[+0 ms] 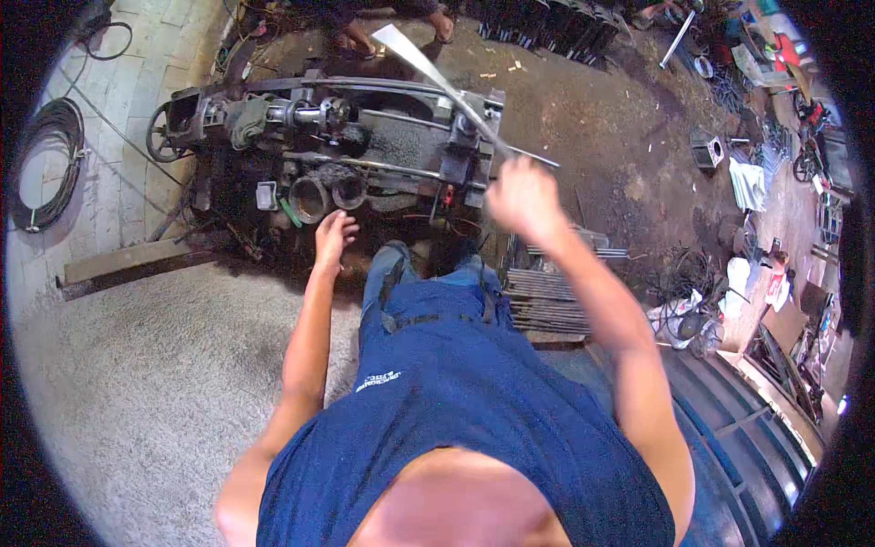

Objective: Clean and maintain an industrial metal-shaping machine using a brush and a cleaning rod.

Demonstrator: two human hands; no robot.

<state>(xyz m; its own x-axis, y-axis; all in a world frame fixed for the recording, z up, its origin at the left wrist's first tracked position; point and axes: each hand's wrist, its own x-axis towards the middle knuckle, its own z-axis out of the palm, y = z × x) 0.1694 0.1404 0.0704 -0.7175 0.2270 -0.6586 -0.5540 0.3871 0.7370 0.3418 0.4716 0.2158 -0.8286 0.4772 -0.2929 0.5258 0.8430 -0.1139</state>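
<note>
My right hand (527, 199) is closed around one end of a long, pale metal bar (447, 89). Blurred by motion, the bar slants up and to the left over the right end of a lathe-like machine (383, 164), and its far end looks wider and flat. My left hand (335, 239) holds nothing that I can see, its fingers loosely bent and apart. Just ahead of it are two dark, round, hollow metal parts, a larger ring (310, 199) and a smaller ring (349, 191), at the machine's near side. Whether the left fingertips touch them I cannot tell.
A stack of metal rods (547, 301) lies right of my legs. A handwheel (164, 132) sits at the machine's left end, near a beam (137, 260) on the floor. Coiled cable (46, 164) lies far left. Another person's feet (442, 27) show beyond the machine.
</note>
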